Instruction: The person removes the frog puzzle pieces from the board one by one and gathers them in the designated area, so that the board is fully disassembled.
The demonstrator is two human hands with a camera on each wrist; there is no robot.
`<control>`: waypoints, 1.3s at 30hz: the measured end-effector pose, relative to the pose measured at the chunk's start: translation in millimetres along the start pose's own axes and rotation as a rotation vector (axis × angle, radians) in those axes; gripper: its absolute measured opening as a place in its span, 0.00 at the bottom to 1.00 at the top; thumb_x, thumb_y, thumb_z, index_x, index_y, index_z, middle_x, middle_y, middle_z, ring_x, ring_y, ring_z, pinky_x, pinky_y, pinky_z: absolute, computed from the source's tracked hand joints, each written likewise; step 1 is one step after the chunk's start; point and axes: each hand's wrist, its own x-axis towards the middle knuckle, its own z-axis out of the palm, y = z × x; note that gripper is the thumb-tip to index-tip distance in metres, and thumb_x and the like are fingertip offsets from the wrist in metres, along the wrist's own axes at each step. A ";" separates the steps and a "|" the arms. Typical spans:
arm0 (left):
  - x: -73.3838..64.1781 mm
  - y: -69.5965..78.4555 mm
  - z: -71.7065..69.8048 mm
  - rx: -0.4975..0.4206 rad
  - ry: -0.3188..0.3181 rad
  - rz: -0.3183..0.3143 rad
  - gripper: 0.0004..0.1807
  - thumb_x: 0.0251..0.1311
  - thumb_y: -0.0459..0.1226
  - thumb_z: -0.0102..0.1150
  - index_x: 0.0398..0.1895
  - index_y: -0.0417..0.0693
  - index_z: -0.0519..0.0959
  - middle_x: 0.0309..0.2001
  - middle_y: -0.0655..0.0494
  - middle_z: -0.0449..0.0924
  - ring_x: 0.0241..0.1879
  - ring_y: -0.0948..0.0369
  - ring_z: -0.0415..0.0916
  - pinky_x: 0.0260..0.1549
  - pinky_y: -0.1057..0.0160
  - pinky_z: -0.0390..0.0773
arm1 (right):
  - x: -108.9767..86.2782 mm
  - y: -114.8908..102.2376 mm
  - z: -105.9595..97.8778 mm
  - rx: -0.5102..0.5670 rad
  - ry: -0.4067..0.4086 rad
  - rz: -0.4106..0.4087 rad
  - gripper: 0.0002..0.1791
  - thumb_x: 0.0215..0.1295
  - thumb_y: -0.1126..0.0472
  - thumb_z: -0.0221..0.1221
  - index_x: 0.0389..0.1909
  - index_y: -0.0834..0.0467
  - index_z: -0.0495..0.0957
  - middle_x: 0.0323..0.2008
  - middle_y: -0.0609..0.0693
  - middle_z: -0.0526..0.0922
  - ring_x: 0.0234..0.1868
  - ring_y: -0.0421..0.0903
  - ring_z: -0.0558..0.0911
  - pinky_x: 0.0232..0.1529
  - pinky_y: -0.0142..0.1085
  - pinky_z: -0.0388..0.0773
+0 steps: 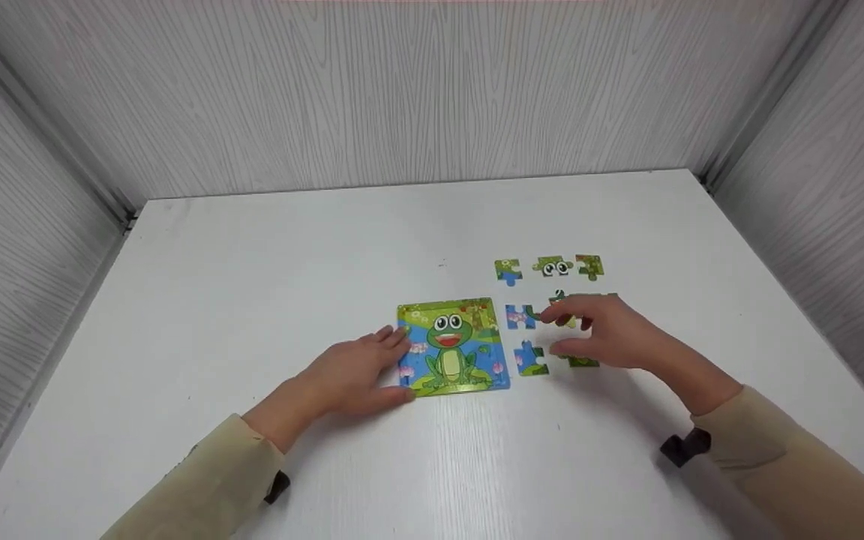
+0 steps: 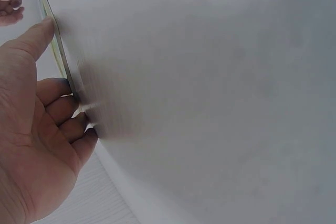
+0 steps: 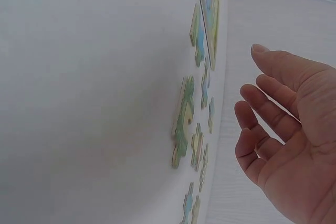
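A square frog puzzle board (image 1: 450, 349) lies flat on the white table. My left hand (image 1: 353, 375) rests at its left side, fingers on the left edge and thumb at the near left corner. In the left wrist view the fingertips and thumb of the left hand (image 2: 42, 124) touch the board's edge. To the right of the board, my right hand (image 1: 608, 330) hovers over loose jigsaw pieces, partly hiding some. Between the thumb and fingers of the right hand (image 3: 289, 114) nothing shows in the right wrist view. Nearest it are a pink-and-blue piece (image 1: 516, 318) and a blue-and-green piece (image 1: 529, 360).
Farther back lie a corner piece (image 1: 508, 271), a frog-eyes piece (image 1: 554, 267) and a green-and-brown piece (image 1: 590, 266). The loose pieces form rough rows beside the board. Pale wood-grain panels (image 1: 417, 97) enclose the table (image 1: 252, 277) at the back and sides.
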 end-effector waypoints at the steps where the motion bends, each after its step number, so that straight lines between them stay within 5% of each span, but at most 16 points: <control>1: 0.1 0.3 -0.2 0.001 0.004 0.003 0.46 0.72 0.63 0.56 0.84 0.46 0.61 0.84 0.50 0.55 0.83 0.50 0.51 0.76 0.45 0.62 | 2.7 -3.3 2.2 0.006 -0.003 -0.012 0.24 0.65 0.56 0.75 0.61 0.55 0.86 0.54 0.50 0.88 0.53 0.52 0.83 0.53 0.53 0.81; 19: 1.2 0.6 0.5 0.016 0.008 -0.005 0.47 0.71 0.64 0.56 0.83 0.47 0.62 0.83 0.52 0.56 0.83 0.51 0.52 0.75 0.46 0.63 | 36.3 -38.9 42.5 0.032 -0.092 -0.130 0.24 0.63 0.56 0.76 0.59 0.56 0.86 0.56 0.46 0.88 0.57 0.50 0.82 0.55 0.51 0.81; 39: -2.8 4.7 -3.5 -0.015 0.007 -0.008 0.46 0.71 0.62 0.58 0.83 0.46 0.62 0.83 0.50 0.55 0.83 0.49 0.51 0.76 0.44 0.62 | 36.9 -42.8 59.3 -0.022 -0.133 -0.128 0.23 0.62 0.57 0.76 0.58 0.53 0.87 0.55 0.44 0.86 0.57 0.48 0.79 0.65 0.50 0.74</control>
